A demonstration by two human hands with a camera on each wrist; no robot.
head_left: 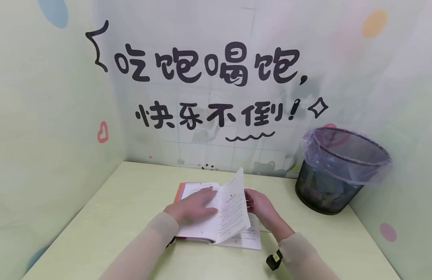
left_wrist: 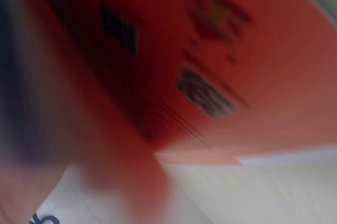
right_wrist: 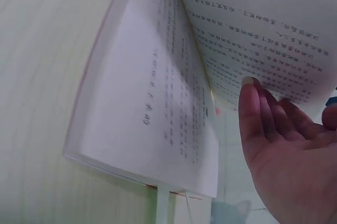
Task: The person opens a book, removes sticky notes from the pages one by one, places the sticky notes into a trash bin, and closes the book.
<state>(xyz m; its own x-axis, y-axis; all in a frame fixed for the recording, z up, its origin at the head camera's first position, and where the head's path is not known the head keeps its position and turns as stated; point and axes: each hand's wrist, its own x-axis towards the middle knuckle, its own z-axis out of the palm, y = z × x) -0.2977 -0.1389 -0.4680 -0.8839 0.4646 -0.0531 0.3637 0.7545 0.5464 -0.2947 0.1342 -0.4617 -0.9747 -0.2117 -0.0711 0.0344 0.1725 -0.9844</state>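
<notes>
An open book lies on the table, its left pages spread flat and one printed page standing up at a slant. My left hand rests on the left page, fingers extended toward the middle fold. Behind the raised page is my right hand, fingers loosely bent. In the right wrist view its fingertips meet that page's printed underside, above the right-hand pages. The left wrist view is filled by the book's orange cover with printed codes, partly behind a blurred shape.
A black mesh waste bin lined with a clear purple bag stands on the table's back right. The pale table meets printed walls at the back and both sides. A small black device sits at my right wrist.
</notes>
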